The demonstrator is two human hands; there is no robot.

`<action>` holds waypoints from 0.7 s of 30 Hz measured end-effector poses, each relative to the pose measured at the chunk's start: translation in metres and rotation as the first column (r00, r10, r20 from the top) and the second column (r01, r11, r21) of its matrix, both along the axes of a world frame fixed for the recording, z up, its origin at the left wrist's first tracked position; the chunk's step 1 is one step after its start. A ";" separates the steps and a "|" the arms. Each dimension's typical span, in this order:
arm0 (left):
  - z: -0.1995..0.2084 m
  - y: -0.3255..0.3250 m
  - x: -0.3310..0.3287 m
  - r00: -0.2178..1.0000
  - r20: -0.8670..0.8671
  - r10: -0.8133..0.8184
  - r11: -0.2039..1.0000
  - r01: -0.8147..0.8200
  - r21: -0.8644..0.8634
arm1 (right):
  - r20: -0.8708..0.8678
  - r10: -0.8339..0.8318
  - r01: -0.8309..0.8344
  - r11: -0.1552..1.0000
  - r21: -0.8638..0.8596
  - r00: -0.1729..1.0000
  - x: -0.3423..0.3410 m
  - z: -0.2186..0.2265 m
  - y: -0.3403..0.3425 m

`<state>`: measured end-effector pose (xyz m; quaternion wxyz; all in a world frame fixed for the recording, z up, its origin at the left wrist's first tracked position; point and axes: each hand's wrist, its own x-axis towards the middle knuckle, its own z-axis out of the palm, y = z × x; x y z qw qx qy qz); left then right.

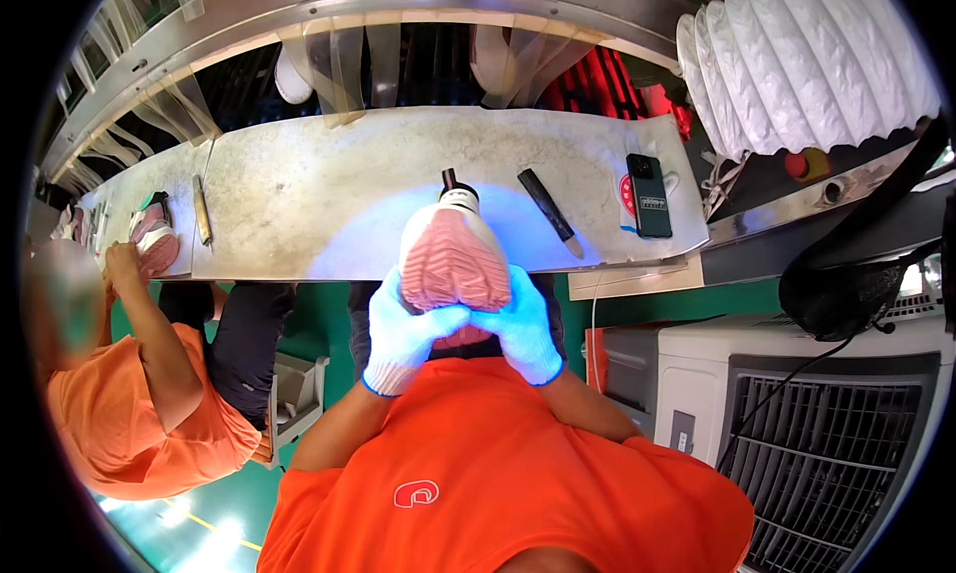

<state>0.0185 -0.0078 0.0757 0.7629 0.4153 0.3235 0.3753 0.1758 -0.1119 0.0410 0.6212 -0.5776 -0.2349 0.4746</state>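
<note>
- At the near edge of the tabletop (pixel 299 190), centre: shoe (pixel 456 259), patterned pink sole facing the viewer, white sidewall around it; its far portion overlaps the tabletop, its near end extends past the edge. Contact with the tabletop cannot be determined.
- Left of the shoe: left hand (pixel 403 334), in a white knitted glove with blue cuff, gripping the left side and near end.
- Right of the shoe: right hand (pixel 526 332), similarly gloved, gripping the opposite side. The shoe thus lies between the two hands, thumbs converging at its near end; most of the fingers are hidden.
- Illumination: bluish light over both gloves and the adjoining tabletop.
- Right of the shoe, well apart from it: dark-handled tool (pixel 546 208), lying obliquely, its paler tip toward the near edge.
- Farther right: dark phone (pixel 649 200), lying beside a red-and-white label (pixel 627 195).
- Left part of the tabletop: slender tool (pixel 202 211), lying lengthwise away from the viewer.
- Far left: co-worker in an orange shirt (pixel 139 404), hand at another shoe (pixel 156 236).
- Upper right: white ribbed duct (pixel 807 65).
</note>
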 end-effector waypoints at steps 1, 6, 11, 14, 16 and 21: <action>-0.001 0.004 -0.003 0.996 -0.055 -0.063 0.998 0.063 -0.002 | 0.116 0.019 -0.012 0.998 -0.056 0.993 0.001 0.012 -0.004; 0.020 0.014 -0.002 0.883 -0.427 -0.195 0.942 0.290 0.169 | 0.300 -0.052 -0.072 0.920 0.386 0.952 0.039 0.081 -0.028; -0.006 0.010 -0.006 0.863 -0.490 -0.125 0.849 0.349 0.398 | 0.455 0.306 -0.431 0.880 0.199 0.836 0.061 0.130 0.011; -0.025 0.018 -0.016 0.915 -0.377 -0.144 0.826 0.321 0.463 | 0.579 0.270 -0.466 0.857 0.219 0.769 0.033 0.131 0.024; -0.021 0.026 -0.028 0.940 -0.246 -0.238 0.871 0.319 0.373 | 0.694 0.195 -0.448 0.871 0.203 0.693 0.011 0.136 0.034; 0.021 0.023 -0.062 0.994 -0.043 -0.101 0.812 0.107 0.574 | 0.876 0.130 -0.522 0.839 0.152 0.465 -0.033 0.143 0.054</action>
